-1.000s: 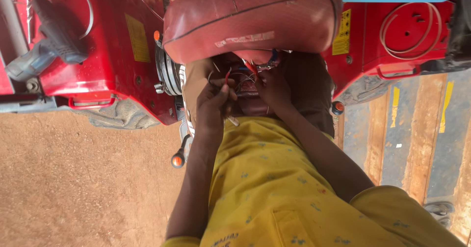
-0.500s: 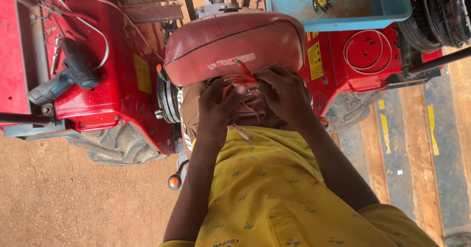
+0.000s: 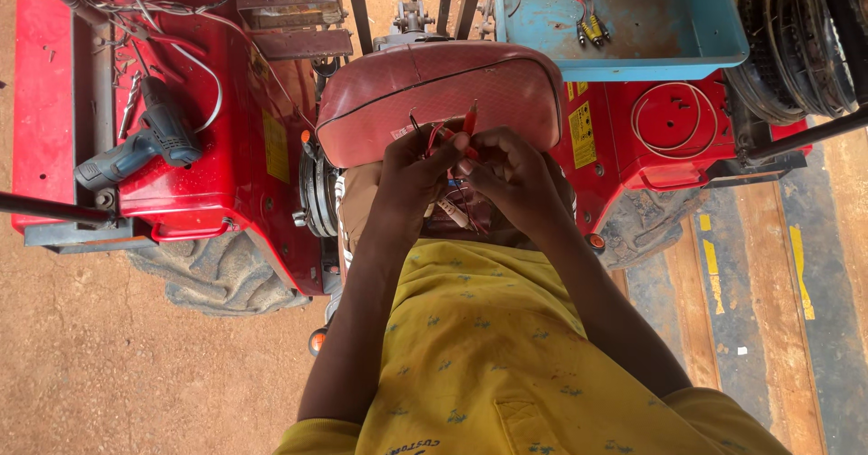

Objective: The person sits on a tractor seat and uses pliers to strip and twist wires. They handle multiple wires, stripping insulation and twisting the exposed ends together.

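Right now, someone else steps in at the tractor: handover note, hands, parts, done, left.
Left hand: pinching thin red wires in front of the red seat.
Right hand: on the same wire bundle, a red-tipped lead sticking up between the two hands.
Nearby: blue cordless drill lying on the red fender, blue tray holding loose connectors.
Done: wires gathered in hand.
Left: ends look loose and unjoined; whether any are connected is hidden by the fingers.

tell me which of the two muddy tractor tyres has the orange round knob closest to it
The left black lugged tyre, below the blue power drill. The orange round knob sits just off its lower right edge; the right tyre lies beyond the person's arms.
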